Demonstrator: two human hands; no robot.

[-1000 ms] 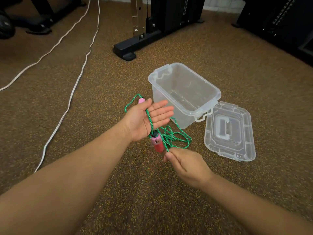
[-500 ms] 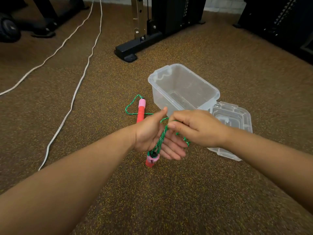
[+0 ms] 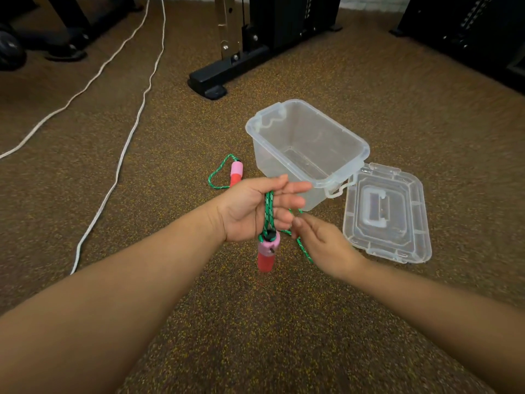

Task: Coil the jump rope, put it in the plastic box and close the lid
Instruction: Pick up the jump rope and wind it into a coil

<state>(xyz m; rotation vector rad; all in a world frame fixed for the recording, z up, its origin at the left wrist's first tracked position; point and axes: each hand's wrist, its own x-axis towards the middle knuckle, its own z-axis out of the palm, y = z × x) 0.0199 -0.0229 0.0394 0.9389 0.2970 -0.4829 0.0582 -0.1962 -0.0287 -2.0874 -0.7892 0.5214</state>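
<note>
The green jump rope (image 3: 268, 213) runs in a few strands across the palm of my left hand (image 3: 252, 210), fingers half curled around it. One pink-and-red handle (image 3: 267, 253) dangles below that hand. The other handle (image 3: 235, 173) lies on the floor beyond it, with a rope loop beside it. My right hand (image 3: 321, 243) is just right of the left, pinching the rope, which trails down under it. The clear plastic box (image 3: 308, 150) stands open and empty behind the hands. Its lid (image 3: 387, 213) lies flat on the floor to the box's right.
Brown speckled carpet covers the floor. Two white cords (image 3: 127, 132) run along the left side. A black machine base (image 3: 224, 78) stands behind the box, with more dark gym equipment (image 3: 468, 32) at the far right and far left.
My right hand has swung down from above the left palm to its lower right, laying another rope turn over the left hand. The dangling handle stays under the left hand.
</note>
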